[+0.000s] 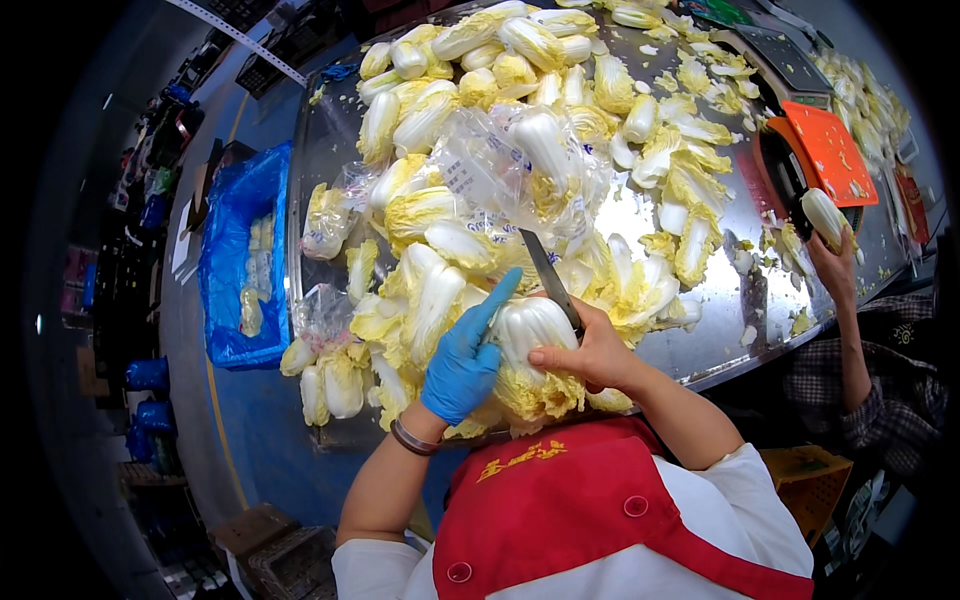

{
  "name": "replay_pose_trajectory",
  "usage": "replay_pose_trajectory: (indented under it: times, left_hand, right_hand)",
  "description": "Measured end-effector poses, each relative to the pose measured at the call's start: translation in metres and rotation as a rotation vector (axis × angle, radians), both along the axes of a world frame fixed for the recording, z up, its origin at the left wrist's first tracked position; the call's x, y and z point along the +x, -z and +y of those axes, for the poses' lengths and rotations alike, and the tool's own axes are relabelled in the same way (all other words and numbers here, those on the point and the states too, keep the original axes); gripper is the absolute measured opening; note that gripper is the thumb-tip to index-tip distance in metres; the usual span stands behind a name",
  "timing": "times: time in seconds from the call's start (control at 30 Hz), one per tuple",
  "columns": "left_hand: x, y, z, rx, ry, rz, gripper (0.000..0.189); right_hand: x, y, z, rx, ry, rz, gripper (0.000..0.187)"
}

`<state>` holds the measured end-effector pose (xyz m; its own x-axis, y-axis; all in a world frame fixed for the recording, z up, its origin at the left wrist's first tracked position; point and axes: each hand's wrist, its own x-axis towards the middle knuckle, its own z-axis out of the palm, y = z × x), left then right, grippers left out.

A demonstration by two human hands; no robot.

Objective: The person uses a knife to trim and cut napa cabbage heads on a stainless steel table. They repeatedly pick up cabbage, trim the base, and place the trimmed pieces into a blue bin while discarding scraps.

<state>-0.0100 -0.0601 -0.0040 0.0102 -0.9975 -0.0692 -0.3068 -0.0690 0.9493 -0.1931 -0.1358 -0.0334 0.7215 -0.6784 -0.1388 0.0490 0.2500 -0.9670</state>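
A napa cabbage head [532, 337] with a white base and frilly yellow leaves is held before me, above the near edge of the table. My left hand [463, 367], in a blue glove, grips its left side, the index finger stretched out along the top. In my right hand [600, 352] is a knife [547, 270], its dark blade pointing up and away, while the thumb presses on the cabbage. Most of the knife's handle is hidden by my fingers. Loose cabbage leaves [431, 296] lie just beyond and to the left of my hands.
More cabbages [495, 45] are heaped across the metal table [720, 322], with a clear printed plastic bag [487, 161] among them. Left of it stands a crate lined with blue plastic [225, 330]. At right, a co-worker's hand [832, 270] holds a cabbage near an orange tray [829, 154].
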Motion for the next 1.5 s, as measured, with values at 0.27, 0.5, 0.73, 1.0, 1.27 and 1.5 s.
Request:
replay_pose_trajectory:
  times: [0.27, 0.5, 0.73, 1.0, 1.27, 1.5]
  left_hand:
    - [0.007, -0.006, -0.009, 0.139, 0.014, 0.501, 0.070]
    - [-0.001, -0.011, -0.005, 0.146, -0.088, 0.505, 0.074]
    - [0.021, -0.016, 0.004, 0.119, 0.157, 0.421, 0.075]
    - [0.015, 0.004, 0.001, 0.223, -0.064, 0.571, 0.082]
    - [-0.023, -0.005, 0.003, 0.138, -0.327, 0.322, 0.078]
    - [-0.024, 0.000, 0.005, 0.071, -0.307, 0.123, 0.078]
  right_hand:
    - [-0.007, 0.003, -0.007, 0.262, 0.021, -0.002, 0.059]
    - [-0.006, -0.005, -0.016, 0.174, -0.052, 0.103, 0.040]
    - [-0.030, -0.012, -0.036, 0.216, -0.406, 0.048, 0.044]
    - [-0.026, -0.001, -0.053, -0.029, -0.194, 0.282, 0.055]
    - [0.001, -0.027, -0.005, -0.642, 0.092, 0.411, 0.049]
    - [0.004, -0.013, -0.002, -0.798, 0.087, 0.368, 0.047]
